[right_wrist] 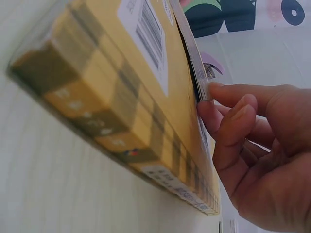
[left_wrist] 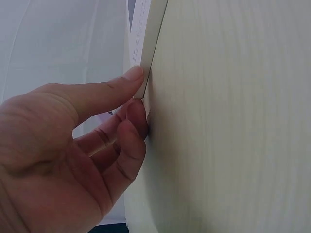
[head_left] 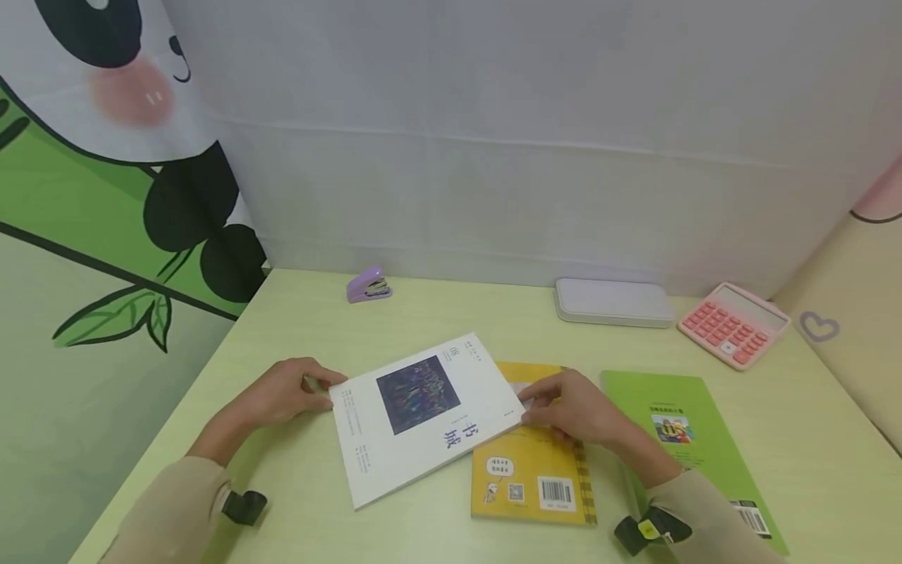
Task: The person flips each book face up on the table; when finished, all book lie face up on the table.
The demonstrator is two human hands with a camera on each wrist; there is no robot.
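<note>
A white book [head_left: 423, 415] with a dark picture on its cover lies slanted in the middle of the table, its right part over a yellow book [head_left: 517, 505]. My left hand [head_left: 285, 392] pinches the white book's left corner, thumb on the upper face and fingertips at the underside in the left wrist view. At the opposite corner, above the yellow book, my right hand [head_left: 574, 407] pinches the white book between thumb and fingers. The right wrist view shows the yellow book's checked spine [right_wrist: 131, 116] close up. A green book [head_left: 683, 399] lies partly beneath my right forearm.
Along the back of the table [head_left: 303, 321] stand a purple stapler [head_left: 366, 286], a pale flat case [head_left: 613, 301] and a pink calculator [head_left: 733, 325]. A hanging white cloth [head_left: 493, 204] closes off the far edge.
</note>
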